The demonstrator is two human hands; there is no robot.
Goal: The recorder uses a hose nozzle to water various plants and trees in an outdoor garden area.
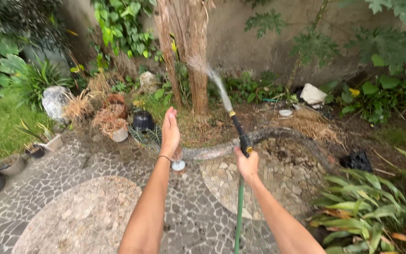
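The right hand (pixel 247 164) is wrapped tight around a black spray nozzle (pixel 239 131) on a green hose (pixel 238 211), just right of frame centre. Water (pixel 214 80) jets toward the tree trunk (pixel 194 51) at upper centre. The left hand (pixel 169 131) (fingers flat together, empty) is raised beside it over the mosaic paving (pixel 71 207).

Green hose (pixel 238 211) with black nozzle (pixel 239 131) tilted upward, spraying water.

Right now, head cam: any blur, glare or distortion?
Head view: light is soft and even, no hard shadows or glare. The water spray is smeared into streaks against the tree trunk. Both hands and the hose nozzle look sharp. Wide-angle bending shows at the edges.
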